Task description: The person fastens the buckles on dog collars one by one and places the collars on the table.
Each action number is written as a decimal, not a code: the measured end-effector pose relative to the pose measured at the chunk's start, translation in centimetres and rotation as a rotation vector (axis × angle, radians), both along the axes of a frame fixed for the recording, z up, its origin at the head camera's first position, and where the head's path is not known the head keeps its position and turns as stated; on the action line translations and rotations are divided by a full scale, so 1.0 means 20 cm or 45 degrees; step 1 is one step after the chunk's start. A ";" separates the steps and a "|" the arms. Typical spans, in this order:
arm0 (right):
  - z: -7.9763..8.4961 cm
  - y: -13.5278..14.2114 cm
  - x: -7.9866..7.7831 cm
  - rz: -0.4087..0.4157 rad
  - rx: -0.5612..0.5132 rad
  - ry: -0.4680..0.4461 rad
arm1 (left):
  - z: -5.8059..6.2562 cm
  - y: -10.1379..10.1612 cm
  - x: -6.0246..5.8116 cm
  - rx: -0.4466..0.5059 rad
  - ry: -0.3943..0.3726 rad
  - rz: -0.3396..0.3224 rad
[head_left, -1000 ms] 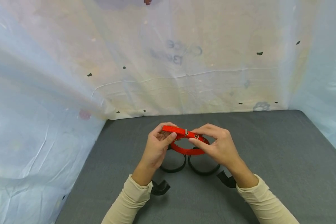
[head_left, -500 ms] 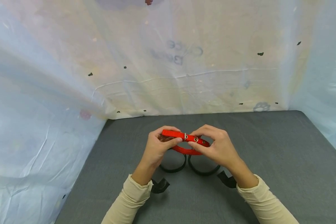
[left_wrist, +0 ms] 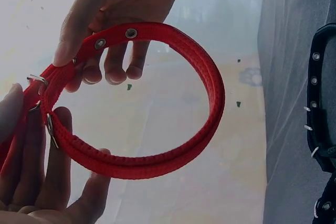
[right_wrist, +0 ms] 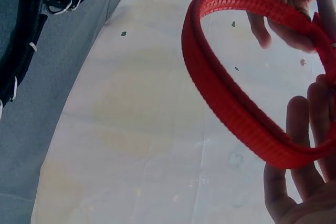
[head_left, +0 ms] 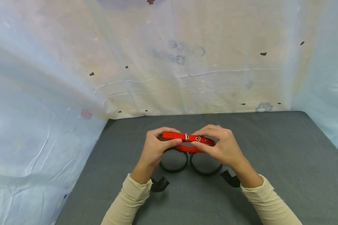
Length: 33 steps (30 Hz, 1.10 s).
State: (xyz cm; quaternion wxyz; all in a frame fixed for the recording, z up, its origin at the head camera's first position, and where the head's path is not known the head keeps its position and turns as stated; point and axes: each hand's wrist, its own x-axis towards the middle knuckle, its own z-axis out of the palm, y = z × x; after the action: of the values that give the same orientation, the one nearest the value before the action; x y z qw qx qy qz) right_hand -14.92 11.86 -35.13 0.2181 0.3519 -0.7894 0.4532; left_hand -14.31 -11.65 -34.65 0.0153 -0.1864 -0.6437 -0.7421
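Note:
A red collar with metal eyelets is held up in front of me, formed into a ring. My left hand pinches its strap end left of the metal buckle, thumb below. Right of the buckle, my right hand pinches the eyelet stretch between thumb and fingers. In the left wrist view the strap runs through the buckle, and the collar's loop hangs wide. The right wrist view shows the loop's plain outer side; the buckle is mostly cut off there.
Two black collars, left and right, lie as rings on the grey table just below the red one. Black straps hang from both wrists. A pale printed sheet rises behind and at the sides.
The red collar has tilted so its buckle side faces me more squarely and its lower loop looks narrower. Both hands have dropped slightly and keep their grip.

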 end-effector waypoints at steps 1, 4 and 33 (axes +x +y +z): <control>0.00 0.00 0.00 -0.001 -0.005 0.004 | 0.00 0.00 0.00 0.005 0.008 0.001; 0.01 0.01 0.00 0.003 -0.026 0.007 | 0.00 0.00 0.00 0.023 0.034 -0.003; 0.03 0.06 -0.01 0.059 -0.171 -0.022 | 0.01 -0.02 0.01 0.201 0.056 0.034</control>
State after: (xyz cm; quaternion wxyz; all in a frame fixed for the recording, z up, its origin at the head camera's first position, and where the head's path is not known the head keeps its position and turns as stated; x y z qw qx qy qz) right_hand -15.13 13.12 -34.58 0.2238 0.3507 -0.7508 0.5131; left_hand -14.20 -12.05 -34.43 0.0539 -0.1921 -0.5851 -0.7861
